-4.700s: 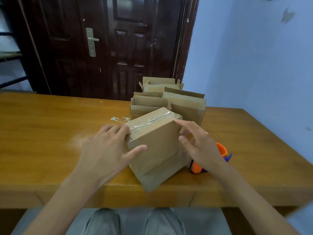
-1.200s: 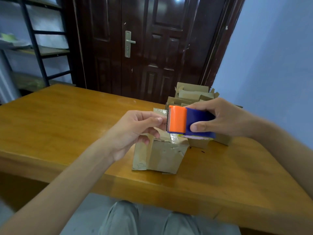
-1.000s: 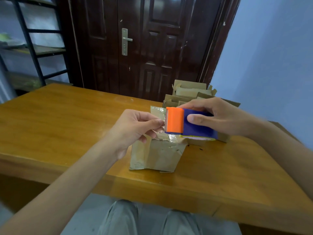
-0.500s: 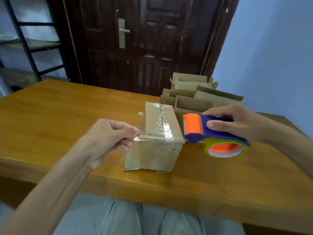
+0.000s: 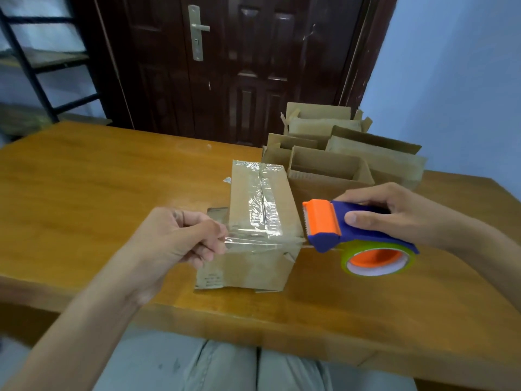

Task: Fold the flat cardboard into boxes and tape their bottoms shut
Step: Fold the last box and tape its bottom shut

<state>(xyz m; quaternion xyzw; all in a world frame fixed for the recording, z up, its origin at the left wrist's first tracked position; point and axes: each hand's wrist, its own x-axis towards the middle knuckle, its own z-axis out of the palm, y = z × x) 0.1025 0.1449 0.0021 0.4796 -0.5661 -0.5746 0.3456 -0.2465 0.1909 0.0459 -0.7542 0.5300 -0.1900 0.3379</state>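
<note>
A cardboard box (image 5: 255,221) stood bottom-up on the wooden worktop (image 5: 84,193), near the middle and a little toward the near edge. A strip of clear tape already ran along the seam of its upturned bottom, from the far edge to the near one, wrinkled in places.

The left hand (image 5: 174,238) was to the left of the box, its thumb and fingers pinching the free end of a fresh stretch of clear tape (image 5: 253,244). This stretch ran across the box's near top edge, crosswise to the first strip, and over to the tape dispenser (image 5: 352,235) on the right. The right hand (image 5: 394,215) gripped the dispenser's blue handle with the thumb on the near side and the fingers curled over the far side. The orange cutter head sat just beside the box's right near corner, and the roll with its orange core hung below the hand, above the worktop.

Behind the box, toward the far right of the worktop, a cluster of finished open boxes (image 5: 338,153) stood upright, close together. A dark wooden door (image 5: 253,66) was beyond the worktop's far edge.
</note>
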